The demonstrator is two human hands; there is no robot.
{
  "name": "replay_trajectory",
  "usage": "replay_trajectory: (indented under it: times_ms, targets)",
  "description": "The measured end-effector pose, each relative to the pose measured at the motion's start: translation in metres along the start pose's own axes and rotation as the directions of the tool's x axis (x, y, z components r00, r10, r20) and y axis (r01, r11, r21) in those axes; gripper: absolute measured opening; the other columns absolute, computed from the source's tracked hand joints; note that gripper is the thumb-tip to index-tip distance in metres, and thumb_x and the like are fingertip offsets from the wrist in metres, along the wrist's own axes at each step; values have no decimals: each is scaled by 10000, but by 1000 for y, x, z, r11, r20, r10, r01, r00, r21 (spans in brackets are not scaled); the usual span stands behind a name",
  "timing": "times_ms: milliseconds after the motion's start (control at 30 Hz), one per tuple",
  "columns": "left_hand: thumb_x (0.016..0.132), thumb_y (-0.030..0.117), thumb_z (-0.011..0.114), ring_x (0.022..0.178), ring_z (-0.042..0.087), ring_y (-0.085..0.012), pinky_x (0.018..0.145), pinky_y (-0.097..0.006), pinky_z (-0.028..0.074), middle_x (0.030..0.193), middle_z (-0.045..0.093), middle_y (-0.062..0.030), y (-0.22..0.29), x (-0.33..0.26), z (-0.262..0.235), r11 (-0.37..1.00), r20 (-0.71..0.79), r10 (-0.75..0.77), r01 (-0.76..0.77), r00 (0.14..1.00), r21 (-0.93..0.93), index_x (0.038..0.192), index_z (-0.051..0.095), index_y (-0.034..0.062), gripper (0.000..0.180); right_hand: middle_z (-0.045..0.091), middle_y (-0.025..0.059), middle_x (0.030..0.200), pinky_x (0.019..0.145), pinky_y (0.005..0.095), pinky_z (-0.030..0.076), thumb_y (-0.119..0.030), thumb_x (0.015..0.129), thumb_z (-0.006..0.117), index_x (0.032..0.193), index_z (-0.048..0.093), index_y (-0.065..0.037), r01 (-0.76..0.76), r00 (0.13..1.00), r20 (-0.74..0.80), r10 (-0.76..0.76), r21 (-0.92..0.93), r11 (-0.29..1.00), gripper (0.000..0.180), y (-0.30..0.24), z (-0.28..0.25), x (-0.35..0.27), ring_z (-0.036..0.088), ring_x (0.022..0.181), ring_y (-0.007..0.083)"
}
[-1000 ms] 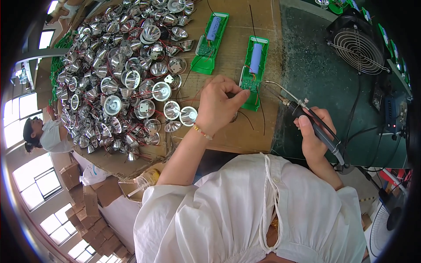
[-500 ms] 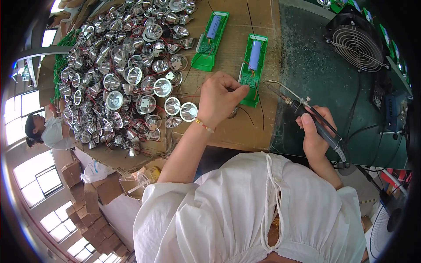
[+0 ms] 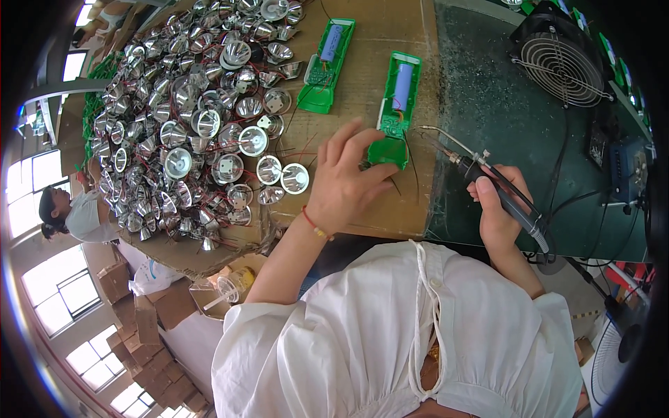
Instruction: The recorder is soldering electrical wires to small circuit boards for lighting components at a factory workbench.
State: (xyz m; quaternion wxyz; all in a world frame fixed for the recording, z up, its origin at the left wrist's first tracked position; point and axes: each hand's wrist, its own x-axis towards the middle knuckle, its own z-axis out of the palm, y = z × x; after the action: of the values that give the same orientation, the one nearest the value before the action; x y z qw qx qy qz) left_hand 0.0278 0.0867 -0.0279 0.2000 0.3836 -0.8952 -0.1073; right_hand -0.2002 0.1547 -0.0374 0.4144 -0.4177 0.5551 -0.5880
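Observation:
My left hand (image 3: 345,181) is spread over the near end of a green plastic housing (image 3: 387,151), its thumb and fingers apart around that end; whether they touch it is hard to tell. Inside the housing lie a violet cylindrical battery (image 3: 402,86) and a small green circuit board (image 3: 394,126) with thin wires. My right hand (image 3: 496,221) is wrapped round a soldering iron (image 3: 512,206) with a thin metal feed tube. The iron's tip points left, just right of the circuit board. Whatever lies beneath my left palm is hidden.
A second green housing (image 3: 317,97) with a battery lies farther left. Many silvery reflector cups (image 3: 178,162) with wires are heaped on the left of the cardboard (image 3: 390,31). A fan with a wire guard (image 3: 561,68) stands at the far right on the dark green mat (image 3: 481,90).
My left hand has opened from a pinch beside the circuit board and come nearer to me, fingers spread. The dark wire upright beyond the housing is gone from there. My right hand stays nearly still.

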Motion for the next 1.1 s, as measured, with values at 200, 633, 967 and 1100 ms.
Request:
replay_trajectory:
  times_ms: [200, 633, 967, 1100]
  targets:
    - [586, 192, 734, 1161, 384, -294, 903, -449, 335, 1110, 483, -31, -3, -3, 12, 999, -65, 24, -22, 998, 34, 738, 649, 176, 175, 609, 97, 722, 596, 216, 457, -73, 798, 623, 883, 537, 33, 14, 1000, 2, -14, -14, 1000, 161, 0, 0, 1, 576, 642, 109]
    - [754, 101, 637, 823, 484, -274, 734, -351, 397, 867, 533, -97, -7, 15, 5, 854, -129, -437, 366, 890, -371, 752, 603, 30, 78, 571, 90, 750, 587, 227, 470, -83, 803, 603, 878, 529, 39, 83, 990, 120, -72, -92, 992, 161, -2, 13, 8, 567, 638, 117]
    - [780, 125, 641, 698, 515, -155, 635, -262, 416, 848, 569, -76, -15, 14, 4, 771, 25, -501, 459, 865, -442, 777, 609, -11, 141, 571, 83, 723, 585, 228, 461, -63, 801, 600, 881, 533, 36, 57, 993, 107, -47, -91, 994, 144, 1, 21, 13, 565, 644, 115]
    - [754, 132, 644, 774, 533, -220, 698, -307, 423, 822, 574, -94, -18, 18, -5, 645, 158, -557, 545, 815, -536, 751, 625, -1, 135, 571, 82, 722, 585, 225, 465, -67, 801, 602, 881, 534, 30, 31, 996, 82, -25, -75, 997, 143, 4, 19, 13, 564, 635, 115]
